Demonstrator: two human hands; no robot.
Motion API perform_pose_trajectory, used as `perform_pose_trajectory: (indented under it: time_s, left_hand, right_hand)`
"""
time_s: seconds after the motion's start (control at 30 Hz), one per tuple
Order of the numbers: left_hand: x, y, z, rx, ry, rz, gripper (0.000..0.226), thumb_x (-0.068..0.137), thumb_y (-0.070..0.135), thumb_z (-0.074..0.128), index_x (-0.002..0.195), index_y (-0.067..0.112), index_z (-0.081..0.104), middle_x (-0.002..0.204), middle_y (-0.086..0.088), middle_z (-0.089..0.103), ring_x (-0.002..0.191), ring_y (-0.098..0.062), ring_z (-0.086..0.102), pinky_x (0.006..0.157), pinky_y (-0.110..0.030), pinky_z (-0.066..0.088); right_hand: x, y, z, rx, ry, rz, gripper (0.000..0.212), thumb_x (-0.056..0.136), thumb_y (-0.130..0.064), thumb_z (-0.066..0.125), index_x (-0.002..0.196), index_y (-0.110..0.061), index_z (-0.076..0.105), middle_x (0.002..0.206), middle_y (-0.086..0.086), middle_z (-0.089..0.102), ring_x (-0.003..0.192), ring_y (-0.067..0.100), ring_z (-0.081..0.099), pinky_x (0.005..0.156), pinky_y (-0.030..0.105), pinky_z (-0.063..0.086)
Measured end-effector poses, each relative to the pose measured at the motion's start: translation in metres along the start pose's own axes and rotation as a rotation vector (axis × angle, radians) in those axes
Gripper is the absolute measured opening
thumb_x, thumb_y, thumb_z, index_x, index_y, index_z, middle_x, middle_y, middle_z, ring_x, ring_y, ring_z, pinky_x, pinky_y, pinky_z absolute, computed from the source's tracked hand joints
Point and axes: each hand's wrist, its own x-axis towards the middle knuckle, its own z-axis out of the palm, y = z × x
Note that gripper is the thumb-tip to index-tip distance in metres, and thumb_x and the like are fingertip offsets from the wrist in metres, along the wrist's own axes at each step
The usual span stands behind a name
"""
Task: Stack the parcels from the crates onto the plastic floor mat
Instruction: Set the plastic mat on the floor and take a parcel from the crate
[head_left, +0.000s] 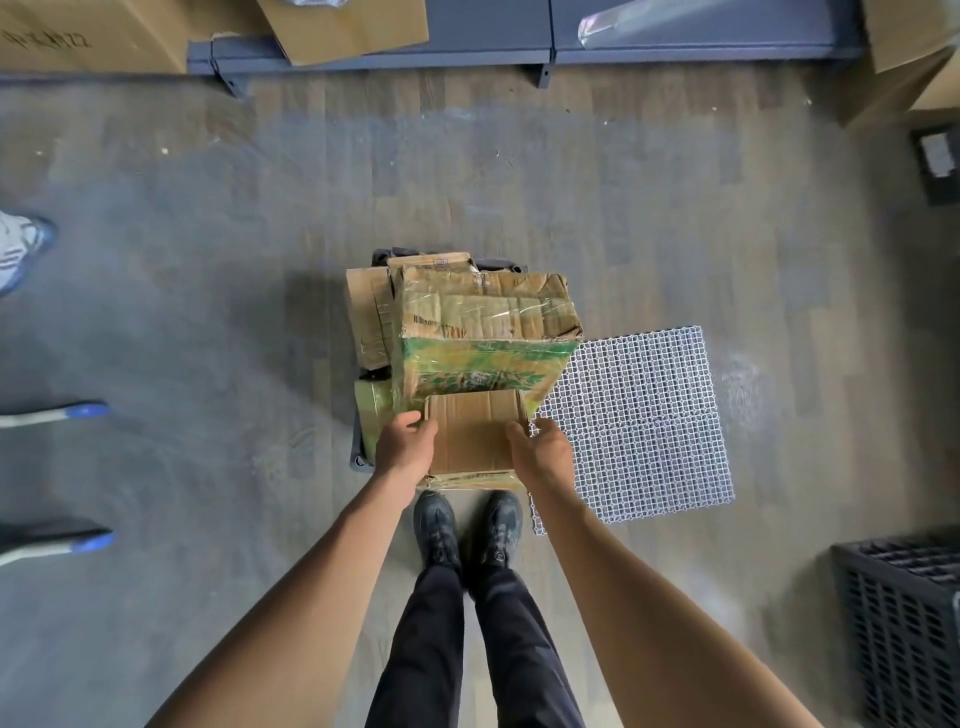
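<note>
Box (475, 436) gripped between my left hand (408, 441) and right hand (543, 452).
I should lift it level toward mat (649, 415), right of both.

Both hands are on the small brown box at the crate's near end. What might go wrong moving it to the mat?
The large green-printed box sits tilted just behind the small brown box; a nudge while lifting may slide it.
The left hand and right hand hold only its side edges, so it may slip onto the shoes.
A corner of the mat lies by the right shoe: possible trip.
</note>
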Motion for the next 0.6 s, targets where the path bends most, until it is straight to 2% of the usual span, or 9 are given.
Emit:
perform_pose_trajectory:
  time_s: [0.13, 0.2, 0.27, 0.4, 0.5, 0.6]
  left_hand:
    - [-0.007, 0.005, -0.011, -0.013, 0.014, 0.006, 0.044, 0.098, 0.027, 0.055, 0.139, 0.012, 0.053, 0.137, -0.007, 0.057, 0.107, -0.021, 0.055, 0.086, -0.03, 0.045]
    - [-0.011, 0.007, -0.016, -0.002, 0.019, 0.016, 0.044, 0.097, 0.028, 0.056, 0.139, 0.012, 0.053, 0.138, -0.008, 0.057, 0.113, -0.026, 0.057, 0.094, -0.036, 0.051]
    - [-0.017, 0.008, -0.017, 0.017, 0.021, 0.035, 0.045, 0.097, 0.027, 0.056, 0.139, 0.012, 0.053, 0.139, -0.008, 0.056, 0.118, -0.027, 0.056, 0.096, -0.036, 0.05]
    - [-0.033, 0.006, -0.012, 0.054, 0.033, 0.083, 0.047, 0.098, 0.025, 0.055, 0.142, 0.01, 0.051, 0.14, -0.008, 0.055, 0.119, -0.027, 0.055, 0.085, -0.029, 0.042]
    - [-0.052, -0.007, -0.002, 0.071, 0.049, 0.089, 0.051, 0.1, 0.028, 0.054, 0.146, 0.009, 0.045, 0.141, -0.01, 0.054, 0.115, -0.026, 0.055, 0.089, -0.032, 0.043]
    - [-0.069, -0.029, 0.01, 0.035, 0.159, 0.05, 0.053, 0.101, 0.034, 0.051, 0.146, 0.007, 0.042, 0.142, -0.013, 0.052, 0.122, -0.035, 0.054, 0.093, -0.039, 0.044]
  right_hand:
    - [-0.012, -0.002, -0.012, -0.004, 0.031, -0.009, 0.049, 0.097, -0.04, 0.054, 0.132, -0.005, 0.049, 0.12, 0.017, 0.061, 0.107, 0.029, 0.06, 0.084, 0.031, 0.047]
    - [-0.019, -0.005, -0.016, 0.0, 0.046, -0.016, 0.05, 0.097, -0.042, 0.054, 0.131, -0.005, 0.05, 0.121, 0.016, 0.06, 0.107, 0.029, 0.06, 0.087, 0.033, 0.048]
    - [-0.027, -0.008, -0.02, 0.002, 0.066, -0.031, 0.052, 0.096, -0.046, 0.054, 0.131, -0.008, 0.05, 0.12, 0.015, 0.06, 0.105, 0.029, 0.061, 0.089, 0.037, 0.052]
    - [-0.044, -0.005, -0.032, 0.01, 0.112, -0.081, 0.054, 0.094, -0.047, 0.052, 0.132, -0.009, 0.05, 0.121, 0.016, 0.062, 0.106, 0.029, 0.061, 0.091, 0.039, 0.052]
    - [-0.063, 0.008, -0.048, -0.019, 0.129, -0.098, 0.054, 0.096, -0.045, 0.052, 0.136, -0.009, 0.049, 0.126, 0.017, 0.06, 0.113, 0.03, 0.059, 0.093, 0.036, 0.048]
    - [-0.075, 0.035, -0.061, -0.006, 0.121, -0.106, 0.054, 0.095, -0.042, 0.054, 0.137, -0.008, 0.049, 0.132, 0.017, 0.057, 0.117, 0.032, 0.057, 0.096, 0.037, 0.047]
